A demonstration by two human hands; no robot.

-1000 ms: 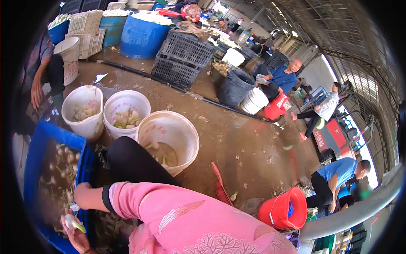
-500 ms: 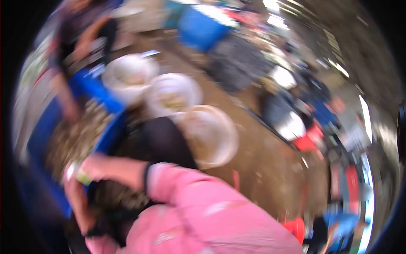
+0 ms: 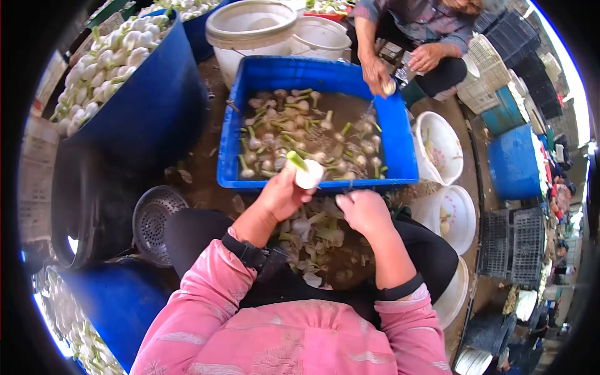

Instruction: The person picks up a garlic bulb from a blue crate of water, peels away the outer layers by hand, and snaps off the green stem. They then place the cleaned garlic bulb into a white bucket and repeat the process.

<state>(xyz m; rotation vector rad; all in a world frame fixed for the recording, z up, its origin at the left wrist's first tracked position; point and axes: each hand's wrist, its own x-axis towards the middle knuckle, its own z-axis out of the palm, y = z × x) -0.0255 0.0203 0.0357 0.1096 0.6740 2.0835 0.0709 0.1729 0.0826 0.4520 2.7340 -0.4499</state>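
Note:
My left hand (image 3: pixel 280 196) grips a white garlic bulb (image 3: pixel 309 175) with a short green stem stub, just over the near rim of a blue tub (image 3: pixel 315 185). My right hand (image 3: pixel 365 212) is closed to the right of the bulb and apart from it. What its fingers hold, if anything, I cannot make out. Inside the tub, many garlic bulbs (image 3: pixel 269 139) with cut stems lie in brownish water. Peeled skins and stem scraps (image 3: pixel 315 232) are heaped on the floor below my hands, between my knees.
Across the tub a co-worker's hand (image 3: pixel 377 76) holds a pale bulb. White buckets (image 3: pixel 459 212) line the right side. A large blue barrel (image 3: pixel 150 94) heaped with garlic stands left, near a metal colander (image 3: pixel 156 222). Black crates (image 3: pixel 525 244) sit farther right.
The view has swung round, and the tub now lies straight ahead. My hands, earlier close together at a bulb, are now apart; the bulb is in my left hand.

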